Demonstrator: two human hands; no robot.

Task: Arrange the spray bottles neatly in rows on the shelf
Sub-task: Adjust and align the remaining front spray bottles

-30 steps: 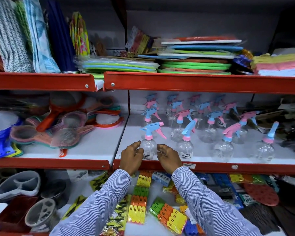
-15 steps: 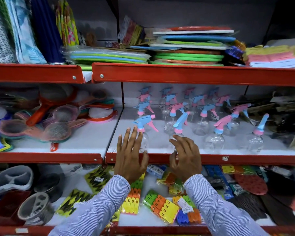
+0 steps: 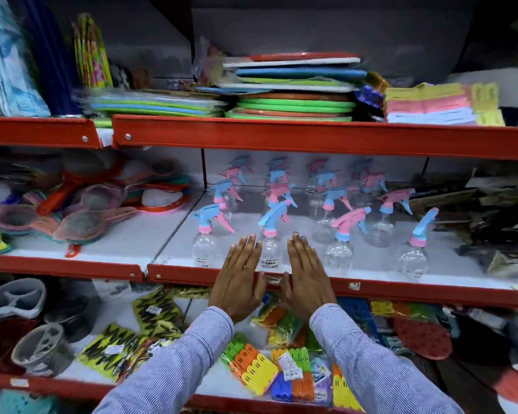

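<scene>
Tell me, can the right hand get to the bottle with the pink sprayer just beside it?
Probably yes. The right hand is open at the shelf's front edge, and the pink-sprayer bottle stands in the front row just to its right with nothing between them.

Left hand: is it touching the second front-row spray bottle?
Cannot tell. In the head view the left hand overlaps the spray bottle's edge, flat and open; neither contact nor gap shows plainly.

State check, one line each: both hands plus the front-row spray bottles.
Left hand: open, flat, holding nothing.
Right hand: open, flat, holding nothing.
Bottle between the hands: upright, blue trigger.
Front-left bottle: upright, blue trigger.
Pink-trigger bottle: upright.
Far-right bottle: upright, set apart.
</scene>
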